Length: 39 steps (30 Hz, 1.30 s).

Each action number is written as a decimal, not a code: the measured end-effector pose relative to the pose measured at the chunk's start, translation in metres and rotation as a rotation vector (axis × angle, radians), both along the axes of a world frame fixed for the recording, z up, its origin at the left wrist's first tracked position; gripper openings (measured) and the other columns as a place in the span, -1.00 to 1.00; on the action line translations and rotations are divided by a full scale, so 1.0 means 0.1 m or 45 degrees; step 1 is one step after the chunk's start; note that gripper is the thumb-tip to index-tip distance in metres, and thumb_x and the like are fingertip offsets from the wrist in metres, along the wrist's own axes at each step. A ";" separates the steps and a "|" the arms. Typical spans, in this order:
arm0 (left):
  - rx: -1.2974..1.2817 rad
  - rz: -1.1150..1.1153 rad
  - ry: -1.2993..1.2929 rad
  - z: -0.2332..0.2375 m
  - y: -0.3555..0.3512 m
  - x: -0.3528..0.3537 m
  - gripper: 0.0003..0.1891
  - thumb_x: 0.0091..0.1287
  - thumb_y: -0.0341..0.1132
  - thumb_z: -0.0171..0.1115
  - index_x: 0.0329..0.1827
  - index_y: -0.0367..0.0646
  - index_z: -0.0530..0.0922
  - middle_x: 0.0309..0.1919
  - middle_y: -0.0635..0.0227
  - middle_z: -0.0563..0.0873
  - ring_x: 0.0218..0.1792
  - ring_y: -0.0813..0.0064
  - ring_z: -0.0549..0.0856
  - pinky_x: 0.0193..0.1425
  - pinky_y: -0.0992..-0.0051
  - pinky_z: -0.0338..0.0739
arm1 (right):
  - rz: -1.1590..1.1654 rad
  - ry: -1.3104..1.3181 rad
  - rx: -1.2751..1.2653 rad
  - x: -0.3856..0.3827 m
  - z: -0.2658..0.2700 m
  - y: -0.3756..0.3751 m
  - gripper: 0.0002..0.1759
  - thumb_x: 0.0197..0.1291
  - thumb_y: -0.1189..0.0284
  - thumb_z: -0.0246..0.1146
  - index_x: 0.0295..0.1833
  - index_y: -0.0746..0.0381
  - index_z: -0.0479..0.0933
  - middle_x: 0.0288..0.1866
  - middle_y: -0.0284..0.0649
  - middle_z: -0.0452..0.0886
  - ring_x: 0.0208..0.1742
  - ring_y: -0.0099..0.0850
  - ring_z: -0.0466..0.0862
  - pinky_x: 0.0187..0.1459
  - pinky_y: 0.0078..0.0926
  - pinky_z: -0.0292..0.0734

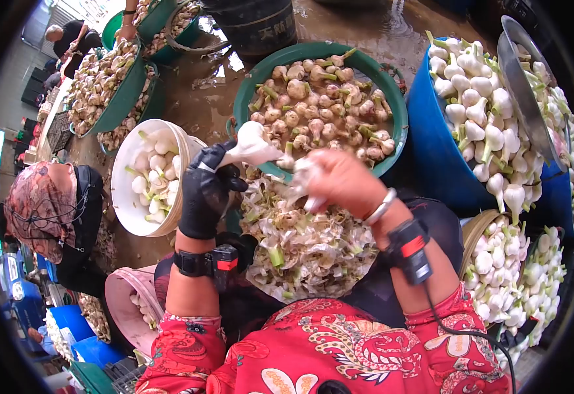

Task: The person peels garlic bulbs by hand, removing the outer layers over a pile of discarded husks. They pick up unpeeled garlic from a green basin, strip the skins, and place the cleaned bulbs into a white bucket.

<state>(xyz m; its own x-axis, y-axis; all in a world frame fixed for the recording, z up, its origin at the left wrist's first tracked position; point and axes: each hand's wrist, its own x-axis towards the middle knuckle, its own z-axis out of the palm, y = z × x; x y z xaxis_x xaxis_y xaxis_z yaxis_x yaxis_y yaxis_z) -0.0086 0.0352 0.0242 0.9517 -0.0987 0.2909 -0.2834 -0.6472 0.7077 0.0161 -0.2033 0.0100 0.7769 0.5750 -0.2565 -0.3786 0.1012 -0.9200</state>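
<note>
My left hand, in a black glove, is closed round the stem of a white garlic bulb, whose head points up and right. Bare and blurred by motion, my right hand is just right of the bulb, its fingers bent around pale loose skin. Below both hands lies a heap of peeled skins and stem bits. Beyond them, a green tub holds unpeeled bulbs in brownish water. At the left, a white bucket contains peeled bulbs.
Blue tubs heaped with white garlic stand at the right, beside a metal basin. Baskets of garlic are at lower right. A pink bucket sits lower left. A bent-over person is at the left; others are farther back.
</note>
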 end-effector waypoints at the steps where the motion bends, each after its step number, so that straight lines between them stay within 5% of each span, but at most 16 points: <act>1: -0.090 0.026 0.002 -0.09 0.07 0.02 -0.61 0.16 -0.65 0.03 0.06 -0.31 0.56 -0.38 0.30 0.57 -0.52 0.56 0.61 -0.48 0.56 0.58 | 0.132 0.016 -0.133 -0.04 -0.03 0.06 -0.88 0.10 0.52 0.18 -0.22 0.26 0.47 -0.41 -0.29 0.56 -0.48 -0.53 0.63 -0.49 -0.60 0.59; 4: 0.073 -0.095 -0.060 0.02 0.03 0.00 -0.66 0.21 -0.59 0.05 0.05 -0.31 0.56 -0.37 0.31 0.59 -0.53 0.56 0.61 -0.47 0.57 0.57 | 0.188 0.014 -0.170 -0.08 -0.24 0.18 -0.80 0.08 0.43 0.29 -0.19 0.25 0.50 -0.42 -0.35 0.57 -0.45 -0.56 0.62 -0.43 -0.61 0.54; 5: -0.452 -0.043 0.294 -0.01 -0.05 -0.03 -0.72 0.28 -0.51 0.07 0.03 -0.31 0.57 -0.39 0.34 0.59 -0.56 0.56 0.60 -0.48 0.58 0.56 | 0.143 -0.273 -0.394 -0.06 -0.16 0.17 -0.78 0.07 0.39 0.34 -0.22 0.26 0.51 -0.46 -0.35 0.57 -0.47 -0.58 0.58 -0.44 -0.59 0.51; 7: -0.545 -0.047 0.447 -0.04 -0.07 -0.04 -0.74 0.31 -0.48 0.06 0.02 -0.31 0.57 -0.41 0.35 0.59 -0.56 0.56 0.59 -0.48 0.59 0.55 | -0.038 -0.838 -0.694 -0.04 -0.18 0.15 -0.69 0.03 0.29 0.43 -0.33 0.29 0.53 -0.57 -0.35 0.53 -0.53 -0.61 0.48 -0.47 -0.53 0.42; 8: -0.637 -0.044 0.599 -0.07 -0.09 -0.06 -0.75 0.34 -0.45 0.04 0.01 -0.31 0.58 -0.42 0.36 0.59 -0.57 0.57 0.59 -0.48 0.59 0.54 | -0.009 -0.797 -0.530 -0.03 -0.17 0.14 -0.72 0.07 0.24 0.32 -0.40 0.24 0.52 -0.45 -0.01 0.59 -0.42 -0.07 0.60 -0.34 -0.28 0.49; 10: -0.007 -0.235 0.072 -0.05 -0.04 -0.02 -0.75 0.29 -0.47 0.07 -0.03 -0.33 0.59 -0.37 0.36 0.61 -0.58 0.58 0.57 -0.48 0.58 0.52 | -0.019 -0.918 -0.414 0.01 -0.27 0.12 -0.73 0.16 0.27 0.24 -0.45 0.24 0.47 -0.56 -0.07 0.53 -0.48 -0.22 0.61 -0.41 -0.28 0.45; 12: 0.060 -0.133 -0.105 0.09 0.17 0.02 -0.74 0.26 -0.49 0.09 -0.02 -0.35 0.59 -0.34 0.35 0.62 -0.54 0.58 0.59 -0.48 0.58 0.51 | -0.238 -0.669 -0.134 0.08 -0.15 0.04 -0.76 0.23 0.38 0.15 -0.45 0.27 0.43 -0.63 -0.25 0.43 -0.55 -0.56 0.54 -0.47 -0.38 0.45; 14: -0.445 0.171 0.038 0.18 0.52 0.01 -0.74 0.28 -0.49 0.10 0.00 -0.34 0.59 -0.35 0.34 0.63 -0.45 0.59 0.61 -0.44 0.63 0.47 | -0.182 -0.377 -0.024 0.15 -0.06 -0.17 -0.82 0.35 0.40 0.07 -0.15 0.27 0.53 -0.33 -0.38 0.59 -0.41 -0.66 0.58 -0.43 -0.72 0.47; 16: -0.463 0.523 0.040 0.14 0.89 0.01 -0.78 0.28 -0.45 0.13 -0.08 -0.36 0.61 -0.35 0.30 0.66 -0.38 0.55 0.62 -0.33 0.59 0.48 | 0.218 -0.512 -0.471 0.07 -0.07 -0.24 -0.81 0.20 0.53 0.09 -0.09 0.30 0.52 -0.31 -0.23 0.61 -0.41 -0.48 0.63 -0.38 -0.56 0.54; 18: 0.331 0.604 0.018 0.12 1.03 0.00 -0.82 0.28 -0.40 0.18 -0.19 -0.33 0.64 -0.36 0.27 0.68 -0.35 0.48 0.63 -0.20 0.54 0.49 | 0.835 -1.020 -0.805 -0.07 -0.42 -0.19 -0.70 0.03 0.58 0.11 -0.07 0.29 0.53 -0.28 -0.04 0.63 -0.36 -0.20 0.67 -0.33 -0.38 0.56; 20: 0.386 0.469 -0.059 -0.10 0.95 0.10 -0.86 0.24 -0.41 0.19 -0.25 -0.27 0.65 -0.32 0.19 0.70 -0.24 0.36 0.66 -0.06 0.44 0.50 | 1.089 -1.075 -1.106 -0.35 -0.43 0.03 -0.67 -0.05 0.59 0.13 -0.09 0.22 0.57 -0.28 0.03 0.63 -0.30 -0.02 0.65 -0.25 -0.25 0.54; 22: 0.301 0.152 -0.004 -0.23 0.45 0.22 -0.86 0.19 -0.47 0.19 -0.22 -0.25 0.64 -0.30 0.17 0.70 -0.22 0.28 0.67 -0.05 0.41 0.51 | 0.869 -1.010 -0.788 -0.44 -0.54 0.09 -0.70 -0.08 0.62 0.13 -0.19 0.18 0.62 -0.34 -0.01 0.64 -0.27 -0.01 0.64 -0.25 -0.20 0.54; 25: 0.562 0.000 0.140 -0.68 -0.18 0.50 -0.79 0.13 -0.39 0.28 -0.17 -0.17 0.67 -0.23 0.12 0.70 -0.14 0.14 0.66 0.00 0.32 0.51 | 0.624 -0.897 -0.625 -0.32 -0.26 -0.01 -0.88 -0.03 0.39 0.27 -0.41 0.20 0.63 -0.46 -0.03 0.62 -0.35 -0.03 0.64 -0.30 -0.17 0.53; 27: 0.802 -0.011 0.254 -1.02 -0.24 0.70 -0.69 0.05 -0.21 0.37 -0.14 -0.09 0.68 -0.16 0.13 0.70 -0.09 0.14 0.66 0.01 0.30 0.52 | 0.583 -0.944 -0.720 -0.27 -0.20 -0.07 -0.64 -0.02 0.11 0.34 -0.51 0.21 0.62 -0.51 -0.03 0.60 -0.38 -0.01 0.62 -0.30 -0.12 0.51; 33: 0.643 -0.242 0.802 -1.25 -0.06 1.02 -0.68 0.09 -0.20 0.33 -0.10 -0.13 0.67 -0.16 0.11 0.70 -0.10 0.14 0.67 0.02 0.30 0.53 | 0.562 -0.797 -0.838 -0.37 -0.26 -0.05 -0.70 -0.01 0.20 0.30 -0.33 0.23 0.60 -0.35 -0.02 0.64 -0.26 -0.04 0.65 -0.24 -0.08 0.53; 39: 0.716 -0.541 0.497 -1.99 -0.85 1.21 -0.52 0.06 -0.23 0.28 0.13 -0.02 0.57 -0.03 0.11 0.66 -0.07 0.06 0.65 0.07 0.25 0.51 | 0.396 -0.789 -1.077 -0.32 -0.24 -0.07 -0.84 0.01 0.35 0.17 -0.47 0.21 0.54 -0.45 -0.08 0.56 -0.36 0.01 0.58 -0.31 -0.07 0.50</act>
